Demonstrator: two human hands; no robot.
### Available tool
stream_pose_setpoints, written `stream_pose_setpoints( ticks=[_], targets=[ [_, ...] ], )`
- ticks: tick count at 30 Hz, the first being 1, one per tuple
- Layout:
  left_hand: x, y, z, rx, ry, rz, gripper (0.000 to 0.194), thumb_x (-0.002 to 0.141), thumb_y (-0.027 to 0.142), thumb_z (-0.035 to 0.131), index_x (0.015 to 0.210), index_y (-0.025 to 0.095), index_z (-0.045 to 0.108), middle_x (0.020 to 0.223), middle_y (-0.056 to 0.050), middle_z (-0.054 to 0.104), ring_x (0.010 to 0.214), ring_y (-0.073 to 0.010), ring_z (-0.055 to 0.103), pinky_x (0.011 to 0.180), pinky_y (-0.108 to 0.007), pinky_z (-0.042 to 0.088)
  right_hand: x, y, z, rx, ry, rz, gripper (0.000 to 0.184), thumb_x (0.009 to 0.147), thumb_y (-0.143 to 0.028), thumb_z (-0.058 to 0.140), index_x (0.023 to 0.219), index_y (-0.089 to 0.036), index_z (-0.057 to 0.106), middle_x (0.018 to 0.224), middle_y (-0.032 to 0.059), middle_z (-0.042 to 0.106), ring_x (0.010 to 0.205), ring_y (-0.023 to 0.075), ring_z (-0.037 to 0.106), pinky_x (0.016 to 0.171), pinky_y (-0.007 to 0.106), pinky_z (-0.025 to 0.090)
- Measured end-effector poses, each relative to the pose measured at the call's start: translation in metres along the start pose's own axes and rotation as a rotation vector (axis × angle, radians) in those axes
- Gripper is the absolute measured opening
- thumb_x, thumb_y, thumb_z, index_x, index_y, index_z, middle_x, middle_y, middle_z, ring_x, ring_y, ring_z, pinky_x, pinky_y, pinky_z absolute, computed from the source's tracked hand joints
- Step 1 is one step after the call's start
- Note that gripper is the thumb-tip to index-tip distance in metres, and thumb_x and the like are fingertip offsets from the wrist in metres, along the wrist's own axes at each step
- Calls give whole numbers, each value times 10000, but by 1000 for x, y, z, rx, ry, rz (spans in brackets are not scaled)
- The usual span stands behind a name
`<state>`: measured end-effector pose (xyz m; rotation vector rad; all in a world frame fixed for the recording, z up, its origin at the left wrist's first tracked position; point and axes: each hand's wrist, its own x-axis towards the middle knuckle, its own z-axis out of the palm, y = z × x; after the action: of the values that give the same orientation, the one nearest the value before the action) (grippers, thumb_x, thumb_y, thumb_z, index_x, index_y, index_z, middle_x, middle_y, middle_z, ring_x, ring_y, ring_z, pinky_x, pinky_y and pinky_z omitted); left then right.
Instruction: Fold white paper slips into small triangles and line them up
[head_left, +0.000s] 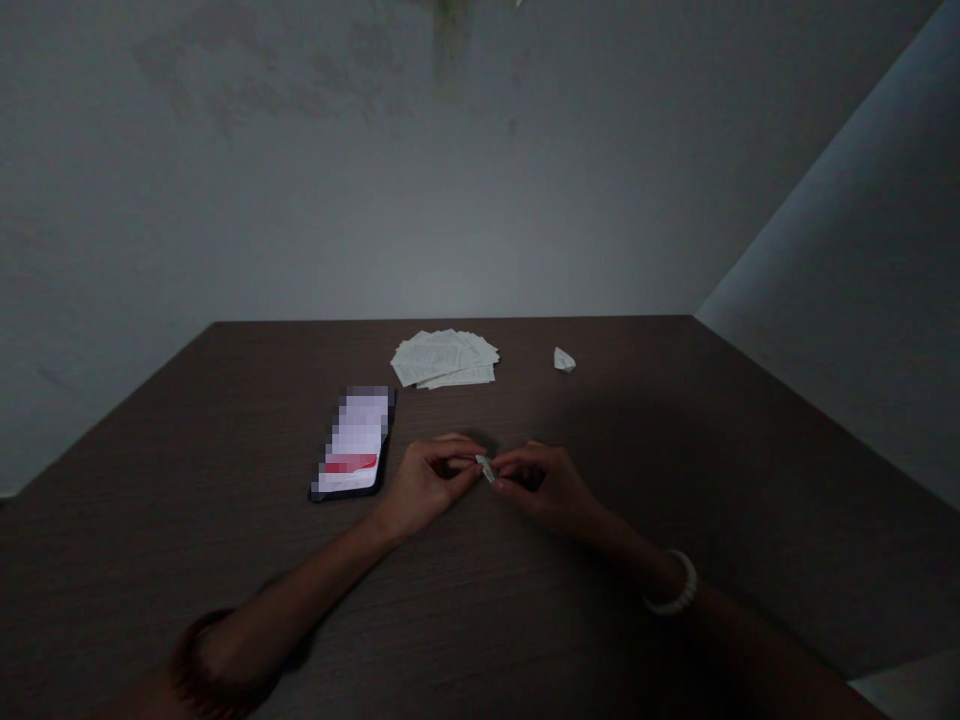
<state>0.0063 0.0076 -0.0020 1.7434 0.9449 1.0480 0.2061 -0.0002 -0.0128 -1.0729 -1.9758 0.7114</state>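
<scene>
Between my two hands is a small folded piece of printed paper (487,468), pale with dark marks on it. My left hand (427,485) pinches its left side between thumb and fingers. On the other side, the fingertips of my right hand (551,487) are closed on the same paper. Both hands are low over the dark wooden table (465,620). Farther back lies a fanned pile of printed paper sheets (446,357). A small folded white paper piece (564,360) sits alone to the right of that pile.
A phone (354,440) with a lit, pixelated screen lies left of my left hand. Behind the table's far edge stands a stained grey wall (450,220), and another wall surface (862,270) slopes along the right. The light is dim.
</scene>
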Motion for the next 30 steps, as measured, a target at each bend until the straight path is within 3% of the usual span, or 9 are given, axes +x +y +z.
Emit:
stream_pose_setpoints(
  ticks=[8, 14, 20, 26, 30],
  targets=[
    [-2, 0, 0, 154, -13, 90, 156, 856, 202, 582, 923, 149, 712, 921, -81, 674, 753, -149, 628, 613, -240, 506, 0, 1, 1, 52, 29, 22, 279, 789, -226, 647, 1064, -190, 670, 676, -4, 679, 553, 106, 533, 552, 229, 414],
    [-3, 4, 2, 220, -13, 138, 204, 866, 150, 539, 991, 147, 699, 932, -77, 676, 774, -151, 626, 654, -261, 499, 1, -2, 0, 24, 18, 42, 178, 809, -245, 633, 968, -201, 700, 677, 4, 681, 568, 116, 552, 556, 236, 422],
    [-3, 1, 4, 252, 4, 147, 169, 850, 152, 563, 939, 141, 706, 855, -56, 698, 715, -136, 629, 664, -259, 507, 1, 0, 0, -49, 20, 32, 102, 810, -244, 647, 855, -209, 731, 646, 4, 666, 567, 117, 537, 566, 240, 403],
    [-3, 2, 2, 289, -49, 160, 156, 841, 131, 560, 890, 137, 708, 856, -54, 704, 740, -139, 644, 673, -252, 511, 1, 3, 0, -153, -17, 0, 72, 805, -215, 654, 797, -213, 725, 606, -15, 641, 557, 112, 509, 597, 252, 375],
    [-4, 1, 0, 313, -97, 211, 186, 846, 96, 541, 908, 147, 709, 886, -50, 710, 791, -143, 661, 721, -255, 521, 0, 6, -3, -179, -32, -37, 45, 805, -204, 661, 812, -214, 704, 702, -10, 666, 628, 119, 548, 684, 271, 399]
  ],
)
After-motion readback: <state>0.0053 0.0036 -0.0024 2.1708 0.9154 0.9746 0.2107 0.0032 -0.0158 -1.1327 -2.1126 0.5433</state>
